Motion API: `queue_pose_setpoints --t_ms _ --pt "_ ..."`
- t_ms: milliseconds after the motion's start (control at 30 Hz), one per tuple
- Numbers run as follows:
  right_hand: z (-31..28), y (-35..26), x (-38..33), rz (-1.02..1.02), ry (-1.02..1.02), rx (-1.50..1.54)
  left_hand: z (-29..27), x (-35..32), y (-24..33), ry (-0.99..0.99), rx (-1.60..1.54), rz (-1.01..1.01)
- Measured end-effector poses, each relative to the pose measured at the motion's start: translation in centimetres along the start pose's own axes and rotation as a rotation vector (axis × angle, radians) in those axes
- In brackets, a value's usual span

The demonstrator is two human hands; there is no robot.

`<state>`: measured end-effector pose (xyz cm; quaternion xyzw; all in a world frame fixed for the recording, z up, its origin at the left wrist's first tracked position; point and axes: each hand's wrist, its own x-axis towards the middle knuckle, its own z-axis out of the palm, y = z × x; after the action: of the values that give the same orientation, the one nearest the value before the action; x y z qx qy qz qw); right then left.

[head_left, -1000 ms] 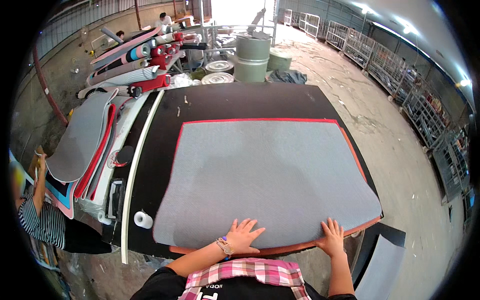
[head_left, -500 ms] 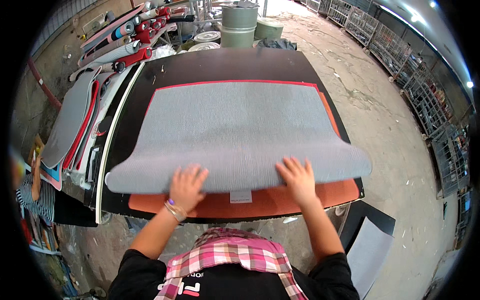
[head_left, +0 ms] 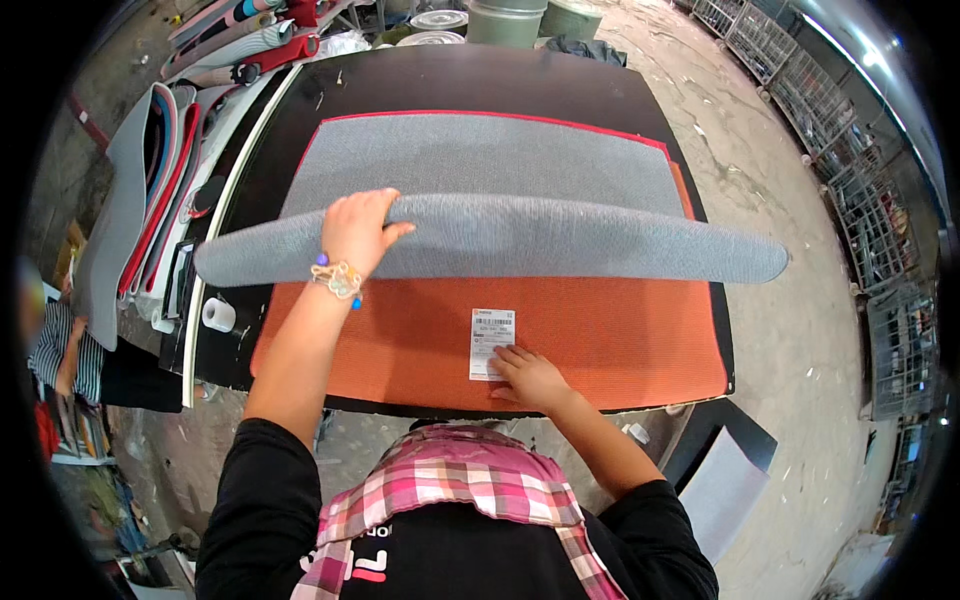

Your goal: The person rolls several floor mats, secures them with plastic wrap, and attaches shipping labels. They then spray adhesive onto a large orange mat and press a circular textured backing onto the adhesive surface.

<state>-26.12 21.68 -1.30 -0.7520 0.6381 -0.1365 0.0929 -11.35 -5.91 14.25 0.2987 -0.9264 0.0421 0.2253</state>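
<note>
A grey mat (head_left: pixel 500 150) with a red edge lies on the dark table, its near part folded up into a long raised roll (head_left: pixel 590 235). My left hand (head_left: pixel 358 232) grips the roll left of its middle, fingers curled over the top and thumb pointing right. Below the roll an orange mat (head_left: pixel 620 335) is uncovered. On it lies a white printed label (head_left: pixel 492 330) with a barcode. My right hand (head_left: pixel 530 380) rests on the orange mat with fingers spread, the fingertips touching the label's lower right part.
The black tabletop (head_left: pixel 480 75) extends beyond the mats. Left of it hang stacked mats (head_left: pixel 150 190), with rolled mats (head_left: pixel 240 45) behind. A white tape roll (head_left: pixel 218 314) sits at the table's left side. A person in a striped sleeve (head_left: pixel 52 335) stands far left. Wire cages (head_left: pixel 850 190) line the right.
The grey mat's near edge has been lifted and rolled away from me, baring more orange mat and the whole label. My right hand has left the grey mat and come down beside the label.
</note>
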Motion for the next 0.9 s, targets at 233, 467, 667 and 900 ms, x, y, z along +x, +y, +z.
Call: queue_pose_setpoints --t_ms 233,467,667,900 --pt "1.1 1.3 -0.3 -0.079 -0.061 -0.087 1.5 -0.6 -0.5 -0.033 -0.073 0.025" --pt "1.4 -0.8 0.3 0.009 -0.180 -0.280 2.0 -0.6 -0.8 0.020 -0.119 0.071" --pt "-0.8 -1.3 1.2 0.058 -0.397 -0.192 2.0 -1.2 -0.8 0.042 -0.085 0.073" --pt "3.0 -0.1 -1.2 -0.077 -0.076 -0.267 1.9 -2.1 -0.6 0.074 -0.115 0.091"
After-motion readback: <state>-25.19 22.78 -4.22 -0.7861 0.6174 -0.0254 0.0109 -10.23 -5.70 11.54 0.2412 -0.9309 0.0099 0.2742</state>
